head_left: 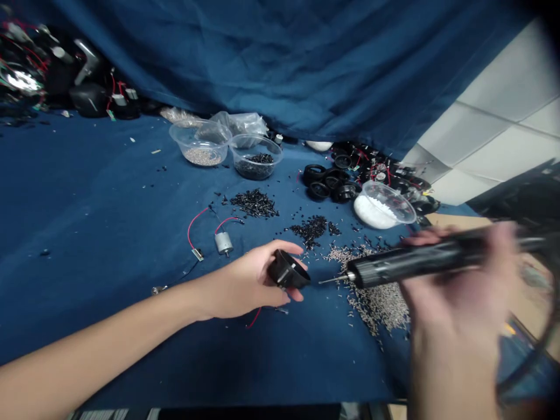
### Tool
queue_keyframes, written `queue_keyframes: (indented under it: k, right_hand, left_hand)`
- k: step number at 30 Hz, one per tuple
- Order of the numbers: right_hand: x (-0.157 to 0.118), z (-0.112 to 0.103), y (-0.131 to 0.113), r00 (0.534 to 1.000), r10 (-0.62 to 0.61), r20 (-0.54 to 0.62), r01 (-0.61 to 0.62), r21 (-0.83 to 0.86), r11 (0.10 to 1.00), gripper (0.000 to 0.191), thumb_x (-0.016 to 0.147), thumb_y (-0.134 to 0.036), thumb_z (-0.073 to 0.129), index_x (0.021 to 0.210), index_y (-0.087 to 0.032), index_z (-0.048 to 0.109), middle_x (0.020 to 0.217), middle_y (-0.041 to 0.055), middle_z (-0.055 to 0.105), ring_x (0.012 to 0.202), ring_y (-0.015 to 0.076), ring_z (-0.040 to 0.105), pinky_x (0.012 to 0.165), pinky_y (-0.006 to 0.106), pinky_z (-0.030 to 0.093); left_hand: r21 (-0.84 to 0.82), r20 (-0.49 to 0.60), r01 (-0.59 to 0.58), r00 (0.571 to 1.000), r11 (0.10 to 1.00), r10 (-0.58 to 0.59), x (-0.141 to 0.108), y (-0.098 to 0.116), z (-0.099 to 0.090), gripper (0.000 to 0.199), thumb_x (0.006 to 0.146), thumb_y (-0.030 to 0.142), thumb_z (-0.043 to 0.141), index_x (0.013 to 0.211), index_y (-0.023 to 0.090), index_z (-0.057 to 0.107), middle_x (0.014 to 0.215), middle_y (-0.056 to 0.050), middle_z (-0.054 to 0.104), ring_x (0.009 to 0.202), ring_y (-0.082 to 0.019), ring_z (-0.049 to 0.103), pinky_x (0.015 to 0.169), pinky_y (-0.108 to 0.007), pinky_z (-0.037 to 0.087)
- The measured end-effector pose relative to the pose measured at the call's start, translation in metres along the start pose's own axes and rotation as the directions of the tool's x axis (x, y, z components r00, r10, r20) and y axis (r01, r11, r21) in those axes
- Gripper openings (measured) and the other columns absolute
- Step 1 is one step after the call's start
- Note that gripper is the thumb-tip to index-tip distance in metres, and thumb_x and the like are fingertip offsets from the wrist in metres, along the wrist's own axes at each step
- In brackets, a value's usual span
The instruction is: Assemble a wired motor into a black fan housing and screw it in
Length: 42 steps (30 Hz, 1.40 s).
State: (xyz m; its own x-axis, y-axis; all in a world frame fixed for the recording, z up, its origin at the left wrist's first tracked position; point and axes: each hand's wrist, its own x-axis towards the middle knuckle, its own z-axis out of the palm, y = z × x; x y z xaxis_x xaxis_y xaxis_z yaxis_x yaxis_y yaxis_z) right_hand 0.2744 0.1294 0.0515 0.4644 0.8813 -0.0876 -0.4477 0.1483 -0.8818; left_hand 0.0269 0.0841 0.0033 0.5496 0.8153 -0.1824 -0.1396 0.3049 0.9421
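My left hand (258, 277) is closed around a black plastic cup-shaped housing (286, 269), tilted with its opening toward the right. Gripped in my right hand (455, 291) is a black electric screwdriver (406, 262), held level, its thin bit (335, 280) pointing left at the housing. A small gap parts the bit's tip from the housing. The right hand is blurred by motion. Beyond my left wrist lies a small silver motor (223, 242) with a red wire. Left of it is a small circuit board (198, 254) on another red wire.
Loose silver screws (385, 306) lie beneath the screwdriver. Piles of black screws (255, 203) and small black parts (310, 231) sit farther back. Clear bowls (256, 157) stand behind, with a bowl of white material (376, 211) at right. Black rings (321, 181) and wired parts line the back.
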Motion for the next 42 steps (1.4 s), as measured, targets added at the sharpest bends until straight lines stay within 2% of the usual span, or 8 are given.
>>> queue_keyframes:
  k: [3, 7, 17, 22, 25, 29, 35, 42]
  right_hand:
    - [0.013, -0.004, 0.016, 0.945, 0.289, -0.155, -0.274, 0.112, 0.955, 0.018, 0.093, -0.027, 0.051, 0.078, -0.017, 0.056, 0.072, 0.0007, 0.058, 0.065, 0.0095, 0.063, 0.068, 0.025, 0.059]
    - [0.021, -0.041, 0.018, 0.882, 0.461, -0.095, -0.465, -0.018, 0.885, 0.017, 0.093, -0.020, 0.045, 0.091, -0.015, 0.061, 0.095, 0.0109, 0.068, 0.087, 0.0189, 0.069, 0.074, 0.034, 0.063]
    - [0.032, -0.138, -0.015, 0.822, 0.566, 0.068, -0.391, -0.655, 0.646, 0.034, 0.075, -0.043, 0.078, 0.088, -0.012, 0.071, 0.076, 0.0069, 0.070, 0.049, 0.0073, 0.054, 0.044, 0.015, 0.051]
    - [0.000, -0.099, -0.003, 0.812, 0.337, 0.476, 0.092, -0.675, 0.732, 0.036, 0.082, -0.046, 0.070, 0.102, -0.016, 0.069, 0.092, 0.0098, 0.071, 0.066, 0.0131, 0.066, 0.064, 0.022, 0.058]
    - [-0.022, -0.061, 0.008, 0.610, 0.326, 0.722, 0.220, -0.550, 0.806, 0.063, 0.081, -0.034, 0.072, 0.139, -0.028, 0.047, 0.134, 0.0104, 0.056, 0.103, 0.0199, 0.064, 0.081, 0.030, 0.058]
    - [-0.021, -0.031, 0.029, 0.387, 0.318, 0.866, 0.177, -0.408, 0.896, 0.059, 0.072, -0.024, 0.080, 0.127, -0.025, 0.060, 0.120, 0.0062, 0.064, 0.101, 0.0197, 0.064, 0.088, 0.031, 0.053]
    - [-0.009, -0.032, 0.047, 0.381, 0.336, 0.861, 0.128, -0.409, 0.903, 0.062, 0.051, -0.026, 0.091, 0.108, -0.019, 0.069, 0.093, 0.0015, 0.070, 0.087, 0.0197, 0.065, 0.079, 0.030, 0.053]
    - [-0.014, -0.036, 0.047, 0.346, 0.110, 0.932, 0.516, -0.287, 0.807, 0.063, 0.056, -0.034, 0.091, 0.112, -0.019, 0.067, 0.095, 0.0035, 0.070, 0.084, 0.0182, 0.064, 0.077, 0.030, 0.049]
  left_hand:
    - [0.277, -0.097, 0.011, 0.995, 0.961, 0.016, -0.002, 0.001, -0.002, 0.074, 0.081, 0.014, 0.060, 0.146, 0.025, 0.027, 0.145, -0.016, 0.042, 0.100, -0.022, 0.067, 0.078, -0.033, 0.056]
    - [0.618, -0.149, 0.012, 0.984, 0.786, 0.102, -0.004, -0.007, 0.000, 0.078, 0.087, 0.022, 0.057, 0.153, 0.034, 0.016, 0.149, -0.008, 0.043, 0.113, -0.025, 0.062, 0.090, -0.038, 0.054]
    - [0.816, -0.043, -0.218, 0.901, 0.536, 0.432, 0.003, 0.003, 0.007, 0.053, 0.085, 0.019, 0.060, 0.138, 0.017, 0.052, 0.132, -0.007, 0.061, 0.109, -0.022, 0.065, 0.088, -0.033, 0.056]
    - [0.853, 0.038, -0.283, 0.872, 0.438, 0.489, 0.010, 0.019, 0.026, 0.041, 0.083, 0.017, 0.067, 0.124, 0.015, 0.063, 0.126, -0.007, 0.066, 0.110, -0.021, 0.065, 0.091, -0.031, 0.056]
    - [0.866, 0.155, -0.378, 0.826, 0.328, 0.542, 0.011, 0.023, 0.039, 0.040, 0.085, 0.014, 0.065, 0.125, 0.015, 0.060, 0.122, -0.008, 0.067, 0.108, -0.020, 0.065, 0.094, -0.031, 0.054]
    - [0.880, 0.246, -0.415, 0.815, 0.231, 0.524, 0.009, 0.028, 0.047, 0.029, 0.093, 0.013, 0.057, 0.121, 0.019, 0.057, 0.112, -0.007, 0.068, 0.097, -0.017, 0.066, 0.083, -0.027, 0.053]
    - [0.899, 0.338, -0.414, 0.862, 0.141, 0.378, 0.011, 0.041, 0.040, 0.008, 0.095, 0.020, 0.057, 0.099, 0.014, 0.060, 0.092, -0.006, 0.063, 0.085, -0.020, 0.057, 0.077, -0.032, 0.045]
    - [0.881, 0.372, -0.448, 0.855, 0.154, 0.362, 0.014, 0.037, 0.037, 0.009, 0.096, 0.015, 0.052, 0.098, 0.013, 0.060, 0.085, -0.005, 0.062, 0.079, -0.018, 0.056, 0.072, -0.030, 0.042]
